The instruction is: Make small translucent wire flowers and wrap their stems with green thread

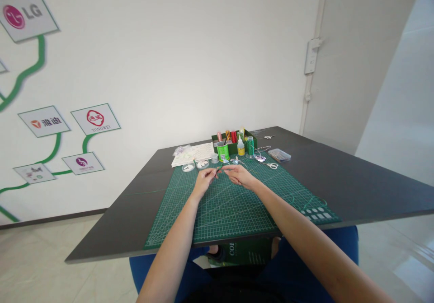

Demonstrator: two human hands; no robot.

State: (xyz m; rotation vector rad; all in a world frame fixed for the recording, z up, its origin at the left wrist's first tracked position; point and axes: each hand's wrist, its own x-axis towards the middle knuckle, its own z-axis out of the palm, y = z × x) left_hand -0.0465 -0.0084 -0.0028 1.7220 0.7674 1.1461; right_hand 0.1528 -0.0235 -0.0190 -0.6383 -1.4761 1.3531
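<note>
Above the far half of the green cutting mat (230,217), my two hands are close together. My left hand (204,179) is closed in a pinch on a small, thin green piece (219,168), too small to make out fully. From the other side my right hand (240,176) points its index finger at that piece, its other fingers curled under. Whether a fine thread runs between its fingertips I cannot make out. Just beyond the hands stand a bright green can (223,151) and a yellow-labelled glue bottle (241,146).
A dark green box (233,148) holds several thread spools. A green thread spool (250,146), white-handled scissors (272,165) and a clear plastic case (280,155) lie to the right. Round dishes (202,164) and white sheets (193,154) are at the left. Small scissors (270,137) lie farther back.
</note>
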